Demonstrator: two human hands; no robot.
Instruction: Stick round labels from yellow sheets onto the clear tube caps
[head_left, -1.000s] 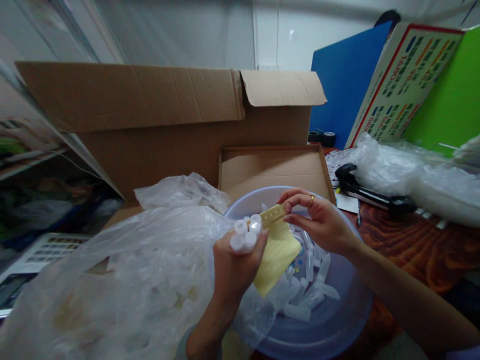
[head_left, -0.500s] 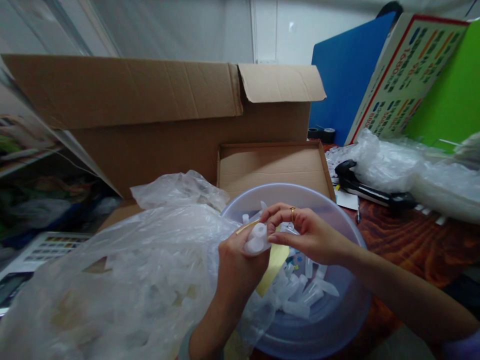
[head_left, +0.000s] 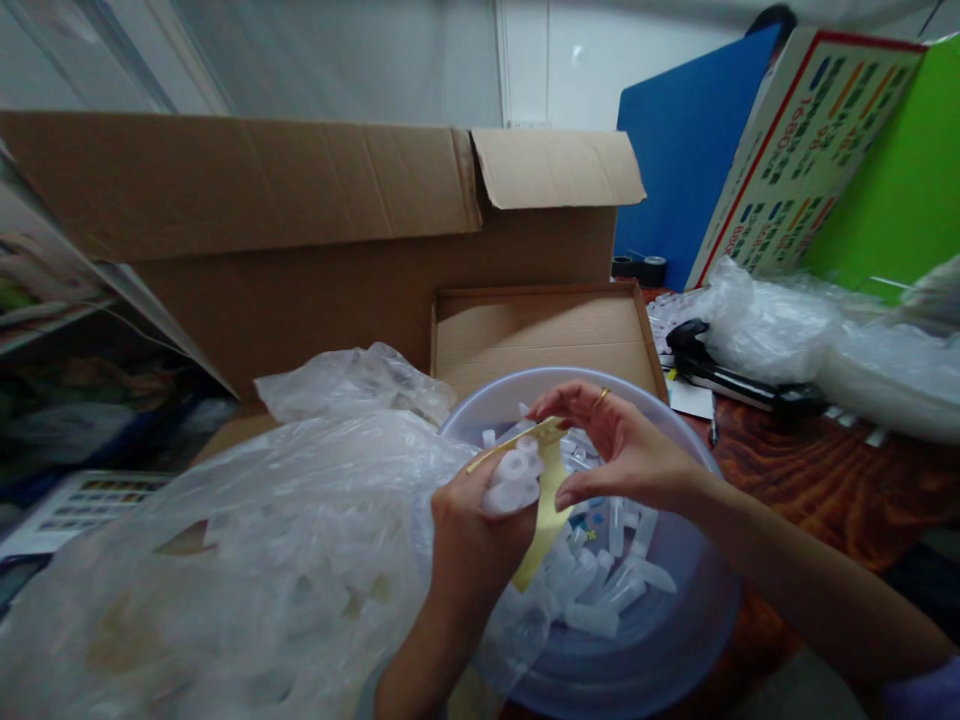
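My left hand [head_left: 480,530] is closed round several white translucent plastic tubes [head_left: 514,482], their round ends facing up. A yellow strip [head_left: 551,505] runs beside the tubes and hangs down over the basin. Just right of the tubes, my right hand [head_left: 611,445], with a ring on one finger, has its thumb and fingers apart and nothing visible between them. Both hands are above a translucent bluish basin [head_left: 675,650], where more loose white tubes [head_left: 600,590] lie. A large clear plastic bag [head_left: 262,570] of whitish pieces stands on the left.
Behind the basin are a large cardboard box [head_left: 360,310] and a shallow cardboard tray [head_left: 540,335]. On the right, a black tool-like object [head_left: 739,380] and clear plastic wrapping [head_left: 847,340] lie on the reddish-brown table [head_left: 810,490], before blue and green boards [head_left: 690,150].
My right hand has opened and moved slightly right, off the tubes. More of the tube ends and of the yellow strip now shows. My left hand keeps its hold.
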